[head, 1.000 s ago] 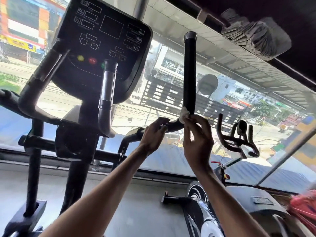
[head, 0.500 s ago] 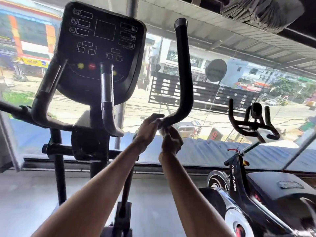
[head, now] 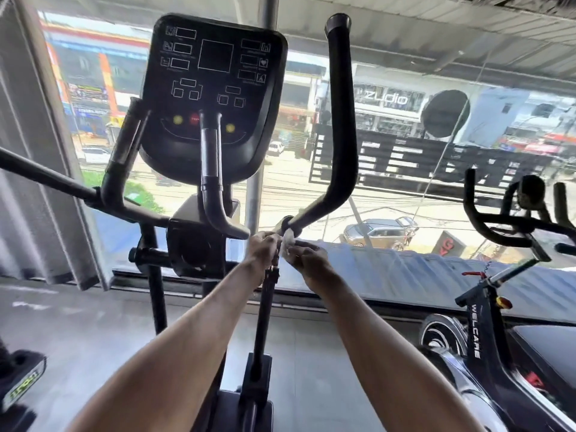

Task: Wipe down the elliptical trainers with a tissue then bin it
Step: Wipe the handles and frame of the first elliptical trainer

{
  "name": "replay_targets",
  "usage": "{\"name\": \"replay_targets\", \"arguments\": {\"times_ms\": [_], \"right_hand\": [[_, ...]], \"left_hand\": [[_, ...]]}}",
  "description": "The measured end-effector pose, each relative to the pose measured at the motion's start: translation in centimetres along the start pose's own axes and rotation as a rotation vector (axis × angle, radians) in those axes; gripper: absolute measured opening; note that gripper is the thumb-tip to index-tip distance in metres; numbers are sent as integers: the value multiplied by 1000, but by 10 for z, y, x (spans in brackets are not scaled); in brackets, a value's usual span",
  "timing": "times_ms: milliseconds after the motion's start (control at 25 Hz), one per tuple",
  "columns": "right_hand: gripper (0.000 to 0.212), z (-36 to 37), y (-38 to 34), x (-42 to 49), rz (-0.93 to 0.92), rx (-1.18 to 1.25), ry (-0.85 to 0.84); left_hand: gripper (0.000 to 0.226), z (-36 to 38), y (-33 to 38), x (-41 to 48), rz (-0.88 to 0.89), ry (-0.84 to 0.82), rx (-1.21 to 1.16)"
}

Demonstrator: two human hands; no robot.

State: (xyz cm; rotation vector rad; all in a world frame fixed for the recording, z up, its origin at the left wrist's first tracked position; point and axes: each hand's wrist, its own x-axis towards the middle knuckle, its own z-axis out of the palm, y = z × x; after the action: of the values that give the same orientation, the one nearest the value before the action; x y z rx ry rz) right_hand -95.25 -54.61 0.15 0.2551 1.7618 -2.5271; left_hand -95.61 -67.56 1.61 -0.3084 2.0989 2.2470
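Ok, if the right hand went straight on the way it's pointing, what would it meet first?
Most likely the handlebar: the right hand, pinching the tissue, points up and left at the bar's lower bend, close above the tissue. Depth is unclear.

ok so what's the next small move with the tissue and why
Probably slide the tissue down onto the thin bar below. The right hand holds it at the foot of the right handle, where the grip ends, and the left hand grips the thin bar's top beside it, so that bar seems next in line.
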Motion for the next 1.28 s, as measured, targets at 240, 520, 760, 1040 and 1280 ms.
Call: {"name": "replay_targets", "arguments": {"times_ms": [240, 520, 760, 1040, 1280], "right_hand": [[19, -16, 3, -24, 61, -173, -334], [39, -27, -20, -71, -7, -164, -588], [22, -19, -32, -93, -34, -216, -484], [16, 3, -38, -111, -54, -213, -493], [12, 35, -36, -123, -45, -179, -516]], "left_hand": [[27, -16, 0, -44, -11, 60, 51], [21, -24, 7, -106, 54, 113, 78], [38, -32, 16, -141, 111, 99, -135], [36, -53, 29, -165, 205, 165, -70], [34, -93, 34, -177, 224, 235, -84]]}}
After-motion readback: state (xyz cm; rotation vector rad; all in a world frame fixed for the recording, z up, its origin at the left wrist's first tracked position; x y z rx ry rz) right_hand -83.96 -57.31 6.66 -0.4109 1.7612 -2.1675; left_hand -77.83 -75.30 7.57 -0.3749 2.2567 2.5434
